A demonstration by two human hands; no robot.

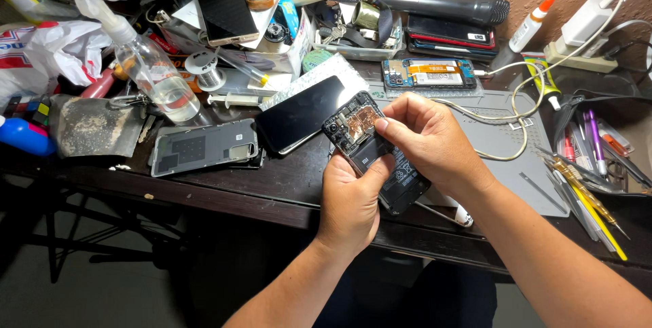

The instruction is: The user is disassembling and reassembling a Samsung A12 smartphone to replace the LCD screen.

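Opened phone: a back-off smartphone [372, 155] held above the near edge of the dark table [224, 185], raised off the surface, tilted with its camera end far-left; copper shielding and black battery face up toward the head camera, likely so the internals can be seen.
Left hand: left hand [350, 202] clasps the phone from beneath and the near side, thumb up along its edge; it looks like a steadying grip.
Right hand: right hand [424, 134] comes over from the right, fingertips [384, 125] pinched on the upper board area just beside the copper plate; whether a small part sits between them cannot be told.
Phone relative to fingers: lower body in the left palm, upper end under the right fingertips.
Nearby left: black screen panel [302, 112], grey back cover [204, 146], both flat on the table.
Far: another opened phone [428, 73] on the grey work mat [509, 138]; spray bottle [153, 70] far left.
Right: tools and pens [587, 172] in a loose heap.
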